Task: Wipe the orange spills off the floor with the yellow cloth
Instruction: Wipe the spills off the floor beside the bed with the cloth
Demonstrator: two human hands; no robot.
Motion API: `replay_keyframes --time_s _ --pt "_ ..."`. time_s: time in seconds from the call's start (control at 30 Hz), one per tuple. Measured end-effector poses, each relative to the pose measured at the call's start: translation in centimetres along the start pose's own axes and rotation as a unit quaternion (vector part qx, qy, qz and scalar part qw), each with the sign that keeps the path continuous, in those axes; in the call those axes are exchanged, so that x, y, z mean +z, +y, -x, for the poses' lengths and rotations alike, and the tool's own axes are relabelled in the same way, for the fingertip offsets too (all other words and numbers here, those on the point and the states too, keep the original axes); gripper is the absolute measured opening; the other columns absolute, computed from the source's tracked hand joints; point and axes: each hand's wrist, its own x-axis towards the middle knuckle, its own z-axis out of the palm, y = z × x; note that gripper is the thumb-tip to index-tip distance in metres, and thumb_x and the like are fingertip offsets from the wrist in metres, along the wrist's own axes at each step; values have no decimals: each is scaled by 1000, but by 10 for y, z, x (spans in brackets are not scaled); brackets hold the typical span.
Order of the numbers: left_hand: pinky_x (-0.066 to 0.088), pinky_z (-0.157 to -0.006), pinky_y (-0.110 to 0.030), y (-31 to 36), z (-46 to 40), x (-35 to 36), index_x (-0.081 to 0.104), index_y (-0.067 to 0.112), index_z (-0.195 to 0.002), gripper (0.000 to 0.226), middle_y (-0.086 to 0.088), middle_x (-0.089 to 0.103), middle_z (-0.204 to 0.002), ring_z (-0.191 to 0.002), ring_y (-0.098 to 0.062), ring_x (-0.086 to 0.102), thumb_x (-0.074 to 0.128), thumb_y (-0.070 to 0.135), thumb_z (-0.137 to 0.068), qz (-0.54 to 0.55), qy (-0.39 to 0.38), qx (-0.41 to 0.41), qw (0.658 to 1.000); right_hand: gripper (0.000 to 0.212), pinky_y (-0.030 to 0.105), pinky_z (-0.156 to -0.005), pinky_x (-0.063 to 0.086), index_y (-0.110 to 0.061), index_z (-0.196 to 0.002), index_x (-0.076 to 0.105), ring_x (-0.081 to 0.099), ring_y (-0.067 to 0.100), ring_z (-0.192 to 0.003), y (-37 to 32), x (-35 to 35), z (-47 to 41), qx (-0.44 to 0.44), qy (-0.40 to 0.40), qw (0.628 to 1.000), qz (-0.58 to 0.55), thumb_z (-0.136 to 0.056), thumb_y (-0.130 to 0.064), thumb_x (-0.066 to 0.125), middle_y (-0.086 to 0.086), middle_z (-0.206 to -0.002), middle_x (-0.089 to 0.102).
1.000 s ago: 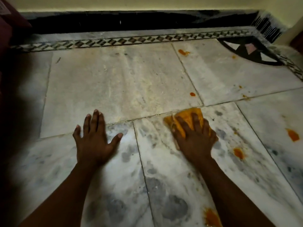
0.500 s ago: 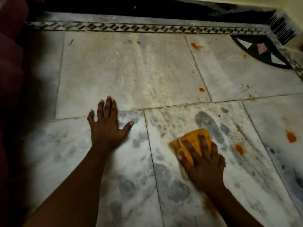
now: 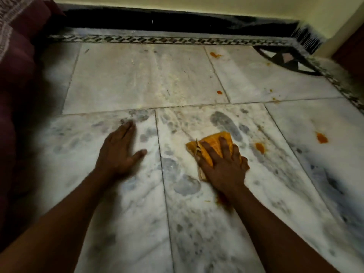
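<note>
Right hand (image 3: pixel 222 166) is pressing flat on soft, light yellow cloth (image 3: pixel 213 141) | left hand (image 3: pixel 118 150) is resting open on floor (image 3: pixel 137 79) | you are pressing its middle, toward orange spill (image 3: pixel 260 147).

I find bare floor (image 3: pixel 137 79) open ahead of the right hand's fingers (image 3: pixel 224 142) up to the black skirting (image 3: pixel 177 22). Left of the left hand's fingers (image 3: pixel 128 127), maroon fabric (image 3: pixel 15 79) blocks passage.

Single head view, angled forward-down, close over floor (image 3: pixel 137 79)
</note>
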Motion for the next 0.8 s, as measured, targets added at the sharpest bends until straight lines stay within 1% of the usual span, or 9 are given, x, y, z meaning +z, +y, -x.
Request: replay_keyframes --time_s 0.1,0.2,0.3,0.4,0.5,0.57,0.63,0.7,0.8 --pt "15 -132 -47 41 70 17 25 13 -168 106 -2 16 -178 -164 -23 18 35 78 -86 32 27 -89 995 66 67 -124 -5 -67 -155 5 -12 40 -160 -22 -3 -28 26 -18 999 -31 -94 -86 23 -7 -176 -12" --pt "17 -131 -52 107 142 45 32 8 -165 104 -8 21 -176 -164 -30 21 35 74 -85 69 62 -205 974 70 67 -123 -6 -63 -157 2 -16 42 -159 -15 -14 -29 4 -67 998 -4 -94 -87 21 -5 -175 -16" --pt "13 -131 -47 163 204 62 23 15 -169 94 -2 13 -179 -165 -24 15 38 69 -93 22 53 -176 983 72 66 -125 -4 -62 -157 1 -16 40 -160 9 -28 -19 -42 -117 992 32 -93 -86 23 -6 -175 -18" --pt "15 -131 -46 166 202 62 22 18 -170 87 1 15 -179 -165 -20 17 37 64 -98 6 61 -185 981 70 64 -126 -7 -60 -158 8 -16 39 -160 28 -21 5 -53 -98 994 16 -95 -84 23 -7 -175 -16" --pt "17 -131 -49 166 193 65 23 17 -169 86 -1 18 -178 -165 -20 16 39 61 -96 -17 65 -189 980 70 69 -123 -5 -59 -158 16 -12 43 -160 46 2 40 -167 -80 982 45 -93 -83 18 -3 -176 -10" --pt "21 -130 -52 166 194 67 26 17 -169 87 -1 21 -178 -164 -20 18 40 60 -95 -9 79 -180 981 67 72 -122 9 -60 -155 29 1 45 -160 72 17 75 -288 -36 955 55 -94 -82 17 -2 -176 4" --pt "23 -129 -54 163 194 68 28 16 -168 88 -2 23 -177 -164 -21 20 41 60 -93 -8 94 -185 978 62 69 -122 17 -63 -152 33 9 39 -161 103 23 94 -343 -12 937 70 -96 -84 18 -5 -176 10" --pt "23 -129 -53 164 193 70 28 15 -168 88 -2 24 -177 -164 -22 21 41 60 -93 -8 106 -187 977 64 66 -123 15 -66 -153 26 9 35 -162 114 17 83 -257 13 964 70 -93 -86 16 -8 -176 2" --pt "21 -129 -53 165 195 71 30 14 -167 87 -4 26 -176 -164 -23 21 42 59 -93 -9 95 -177 979 67 66 -125 1 -62 -155 24 0 39 -160 72 16 49 -35 43 998 -7 -92 -85 22 -7 -177 0"
